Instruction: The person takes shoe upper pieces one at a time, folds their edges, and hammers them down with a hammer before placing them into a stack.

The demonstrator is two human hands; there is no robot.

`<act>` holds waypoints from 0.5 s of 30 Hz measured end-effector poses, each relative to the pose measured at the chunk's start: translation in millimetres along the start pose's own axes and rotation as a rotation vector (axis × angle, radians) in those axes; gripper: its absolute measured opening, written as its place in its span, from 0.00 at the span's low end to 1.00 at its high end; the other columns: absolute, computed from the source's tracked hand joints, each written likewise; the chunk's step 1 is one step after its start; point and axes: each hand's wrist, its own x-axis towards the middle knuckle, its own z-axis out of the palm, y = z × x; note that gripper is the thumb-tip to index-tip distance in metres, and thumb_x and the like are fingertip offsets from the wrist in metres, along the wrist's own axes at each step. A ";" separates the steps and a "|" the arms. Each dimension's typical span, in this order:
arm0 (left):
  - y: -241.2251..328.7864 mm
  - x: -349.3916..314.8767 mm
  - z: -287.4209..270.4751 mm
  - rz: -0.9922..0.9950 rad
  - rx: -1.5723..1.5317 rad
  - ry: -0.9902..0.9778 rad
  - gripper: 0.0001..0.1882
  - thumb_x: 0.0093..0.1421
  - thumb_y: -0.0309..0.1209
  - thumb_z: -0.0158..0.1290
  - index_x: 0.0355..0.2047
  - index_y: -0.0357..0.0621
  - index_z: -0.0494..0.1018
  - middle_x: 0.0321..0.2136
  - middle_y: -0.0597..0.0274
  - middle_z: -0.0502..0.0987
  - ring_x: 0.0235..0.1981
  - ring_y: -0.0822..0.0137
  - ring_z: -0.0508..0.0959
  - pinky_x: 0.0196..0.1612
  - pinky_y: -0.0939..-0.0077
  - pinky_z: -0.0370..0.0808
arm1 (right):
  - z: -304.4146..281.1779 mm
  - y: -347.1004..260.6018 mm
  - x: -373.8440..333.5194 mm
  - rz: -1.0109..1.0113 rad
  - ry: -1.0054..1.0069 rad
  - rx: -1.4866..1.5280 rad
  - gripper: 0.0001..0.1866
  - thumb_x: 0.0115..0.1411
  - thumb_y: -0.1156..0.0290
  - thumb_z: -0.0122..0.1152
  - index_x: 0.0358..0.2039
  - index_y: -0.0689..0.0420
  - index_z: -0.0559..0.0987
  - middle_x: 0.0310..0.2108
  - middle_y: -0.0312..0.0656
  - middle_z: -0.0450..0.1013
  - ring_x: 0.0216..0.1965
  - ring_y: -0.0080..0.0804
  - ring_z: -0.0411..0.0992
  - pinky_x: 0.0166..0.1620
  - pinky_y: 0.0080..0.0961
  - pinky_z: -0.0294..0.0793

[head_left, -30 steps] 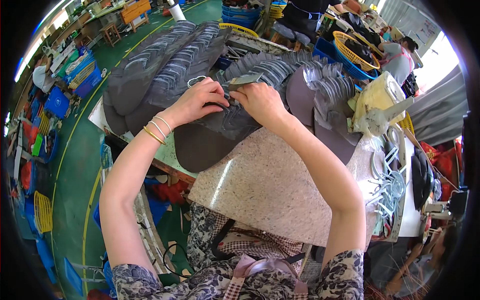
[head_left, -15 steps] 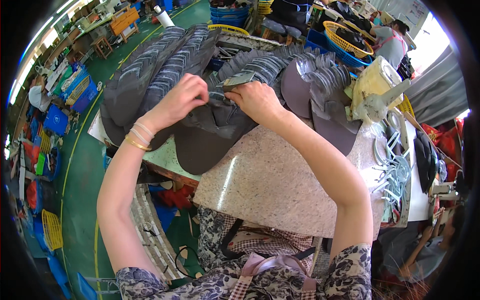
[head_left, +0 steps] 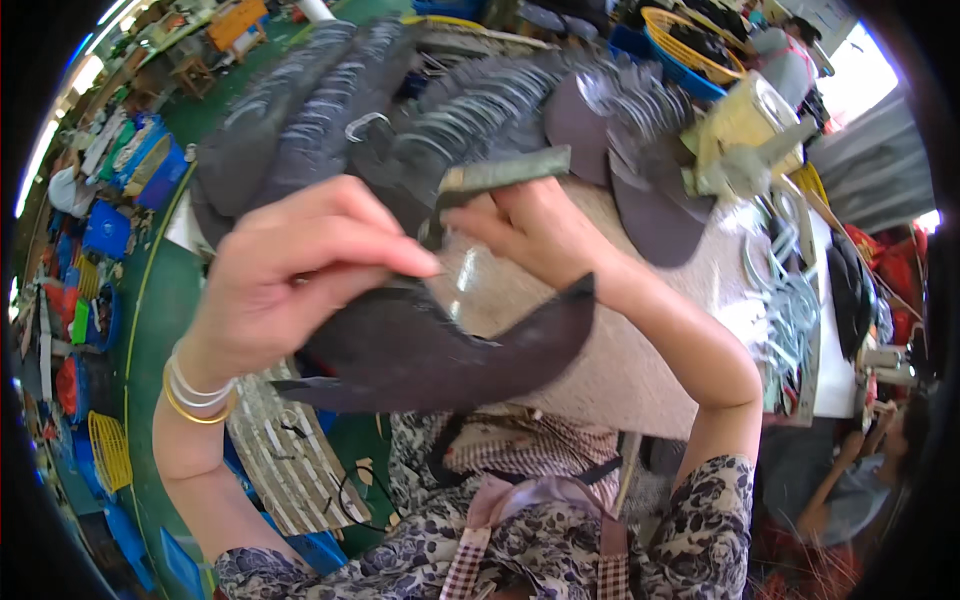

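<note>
My left hand [head_left: 290, 265] is raised at the left of the table, thumb and fingers closed in a pinch at the upper edge of a dark curved sheet piece [head_left: 440, 360]. The piece hangs tilted over the table's front edge, its notched side upward. My right hand [head_left: 540, 230], fingers closed, grips a flat grey stick-like tool [head_left: 520, 170] above the piece; motion smears its tip. Behind both hands lie fanned rows of similar dark pieces [head_left: 460, 125] with pale grey edges. More dark pieces [head_left: 660, 210] overlap at the right.
A speckled tabletop [head_left: 640, 300] reaches to my waist. On its right stand a yellowish smeared container [head_left: 745, 130] and a heap of pale blue curved strips [head_left: 785, 290]. Baskets [head_left: 690, 50] crowd the far right. People sit at the far right and lower right.
Both hands have drawn back from the rows toward me. One dark piece has come away with my left hand and now hangs near the table's front edge. The tool stays in my right hand.
</note>
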 end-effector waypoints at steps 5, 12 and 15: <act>-36.6 10.9 119.6 -0.166 -0.415 -0.285 0.09 0.53 0.17 0.53 0.35 0.38 0.76 0.28 0.60 0.73 0.32 0.65 0.75 0.35 0.75 0.70 | -43.6 -8.0 -99.3 0.402 -0.229 0.055 0.13 0.57 0.63 0.58 0.29 0.62 0.79 0.23 0.49 0.73 0.24 0.45 0.72 0.30 0.36 0.69; -65.2 33.5 198.2 0.129 -0.191 -0.327 0.09 0.52 0.22 0.55 0.35 0.39 0.75 0.29 0.57 0.73 0.31 0.57 0.75 0.35 0.67 0.72 | -54.9 -19.8 -196.8 0.490 0.007 -0.204 0.11 0.53 0.70 0.62 0.36 0.57 0.72 0.24 0.41 0.70 0.20 0.36 0.72 0.20 0.26 0.69; -67.6 37.9 202.6 0.067 -0.208 -0.372 0.09 0.52 0.23 0.55 0.35 0.40 0.76 0.29 0.58 0.73 0.31 0.58 0.75 0.34 0.67 0.73 | -31.1 -1.9 -218.3 0.265 -0.088 -0.149 0.13 0.51 0.70 0.61 0.36 0.56 0.69 0.23 0.39 0.67 0.19 0.37 0.71 0.19 0.28 0.69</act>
